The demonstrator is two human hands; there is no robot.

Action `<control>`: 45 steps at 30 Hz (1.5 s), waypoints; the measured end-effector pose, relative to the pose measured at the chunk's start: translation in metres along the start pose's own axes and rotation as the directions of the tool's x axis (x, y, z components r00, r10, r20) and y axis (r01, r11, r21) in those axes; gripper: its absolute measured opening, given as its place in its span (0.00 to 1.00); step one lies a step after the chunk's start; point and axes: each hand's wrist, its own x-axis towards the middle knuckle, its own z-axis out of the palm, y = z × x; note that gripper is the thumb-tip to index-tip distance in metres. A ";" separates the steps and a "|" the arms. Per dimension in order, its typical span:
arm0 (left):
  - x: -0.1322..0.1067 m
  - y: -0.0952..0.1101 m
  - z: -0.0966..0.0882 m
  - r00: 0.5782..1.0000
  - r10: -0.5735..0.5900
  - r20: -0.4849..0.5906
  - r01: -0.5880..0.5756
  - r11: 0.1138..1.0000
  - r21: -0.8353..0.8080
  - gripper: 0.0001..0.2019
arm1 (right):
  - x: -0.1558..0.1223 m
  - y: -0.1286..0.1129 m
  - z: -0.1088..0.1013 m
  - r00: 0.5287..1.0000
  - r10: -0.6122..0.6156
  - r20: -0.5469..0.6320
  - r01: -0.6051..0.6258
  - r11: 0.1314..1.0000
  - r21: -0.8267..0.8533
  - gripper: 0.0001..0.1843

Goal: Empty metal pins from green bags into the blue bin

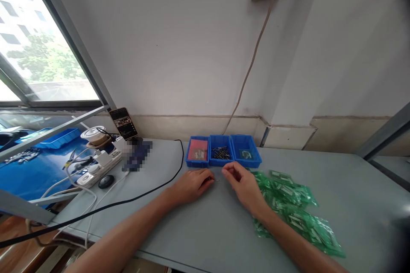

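Note:
My left hand [196, 185] is closed above the grey table, pinching a small, thin metal piece like a screw [217, 180] whose end sticks out to the right. Just right of it, my right hand [244, 185] has its thumb and fingers drawn together; what they hold, if anything, is too small to make out. Behind the hands stand three blue bins in a row. The left bin [197, 164] contains pink material and small clear pieces, the middle bin [220, 163] dark screws [221, 152], and the right bin [251, 164] a few small pale parts [246, 154].
Green plastic bags [293, 204] of flat parts lie beside my right forearm. A black cable [134, 198] crosses the table at left. Near it are a power strip [99, 168], a black mouse [106, 181] and a propped phone [123, 123]. A wall [192, 72] rises behind.

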 end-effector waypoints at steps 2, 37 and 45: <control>-0.001 0.000 0.000 1.000 0.005 -0.008 -0.005 1.000 -0.007 0.09 | -0.005 0.001 0.003 0.993 -0.092 0.077 0.102 0.984 -0.144 0.11; 0.001 0.001 -0.004 1.000 -0.004 0.009 0.004 1.000 0.018 0.06 | 0.000 0.004 -0.015 0.966 -0.038 -0.257 0.096 0.971 0.218 0.18; 0.000 -0.001 -0.001 1.000 0.009 -0.004 -0.009 1.000 0.030 0.06 | 0.003 0.008 -0.017 0.981 0.064 -0.185 -0.008 0.957 0.289 0.20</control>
